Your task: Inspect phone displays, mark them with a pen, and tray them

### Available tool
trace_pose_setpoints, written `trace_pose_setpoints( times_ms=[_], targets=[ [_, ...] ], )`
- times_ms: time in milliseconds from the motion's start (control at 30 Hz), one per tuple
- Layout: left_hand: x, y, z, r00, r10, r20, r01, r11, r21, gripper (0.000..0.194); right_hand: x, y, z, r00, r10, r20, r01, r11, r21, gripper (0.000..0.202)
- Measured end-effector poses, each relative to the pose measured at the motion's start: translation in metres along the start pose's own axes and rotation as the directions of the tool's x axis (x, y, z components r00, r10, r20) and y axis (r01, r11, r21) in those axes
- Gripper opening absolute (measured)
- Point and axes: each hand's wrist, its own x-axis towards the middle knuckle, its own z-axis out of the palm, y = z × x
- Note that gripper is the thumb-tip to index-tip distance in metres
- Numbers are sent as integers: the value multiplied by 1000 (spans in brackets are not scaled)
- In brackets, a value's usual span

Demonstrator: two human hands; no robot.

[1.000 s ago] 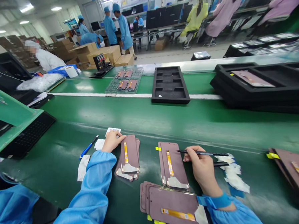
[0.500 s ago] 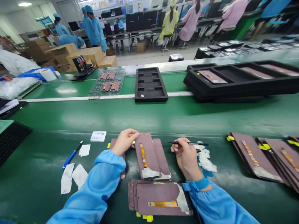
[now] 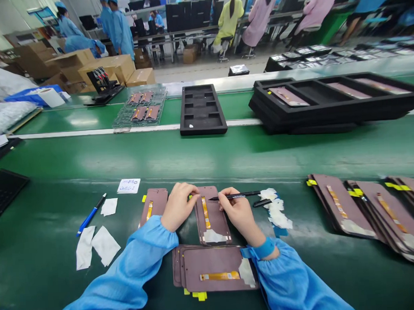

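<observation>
A brownish-pink phone screen panel (image 3: 215, 212) with an orange flex cable lies upright in front of me. My left hand (image 3: 179, 206) is closed at its upper left edge, thumb and forefinger pinched at a small yellow tab (image 3: 190, 197). Over its upper right edge, my right hand (image 3: 240, 214) grips a black marker pen (image 3: 245, 194). The pen's tip points left, just above the flex cable; whether it touches is unclear. Another panel (image 3: 157, 196) is partly hidden behind my left hand. Nearer me, a stack of panels (image 3: 216, 261) lies sideways with yellow tabs sticking out.
Crumpled white paper (image 3: 278, 213) and a black cap-like piece (image 3: 262, 202) lie at right. More panel stacks (image 3: 344, 203) stand farther right. A blue pen (image 3: 91, 215), paper scraps (image 3: 106, 245) and a labelled card (image 3: 128, 186) lie left. Black trays (image 3: 203, 127) stand behind.
My right hand with the marker pen has moved left onto the panel. My left hand has shifted slightly right. The two overlapping middle panels now show as one. The camera view has tilted down.
</observation>
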Motion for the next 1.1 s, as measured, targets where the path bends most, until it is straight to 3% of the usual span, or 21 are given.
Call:
trace_pose_setpoints(
  times_ms=[300, 767, 1000, 1100],
  targets=[
    [-12, -7, 24, 998, 24, 55, -30, 993, 114, 17, 0, -1, 9, 992, -104, 69, 115, 980, -165, 20],
    [-12, -6, 22, 997, 23, 76, -34, 989, 142, 20, 2, 2, 11, 981, -135, 136, 165, 956, -242, 18],
    [-12, -1, 22, 996, 5, 94, -20, 988, 152, 20, 2, 3, 11, 987, -128, 100, 148, 965, -217, 20],
    [-14, 5, 11, 995, -23, 100, 6, 987, 161, 22, 0, 5, 6, 993, -114, 23, 116, 978, -176, 19]
  ],
)
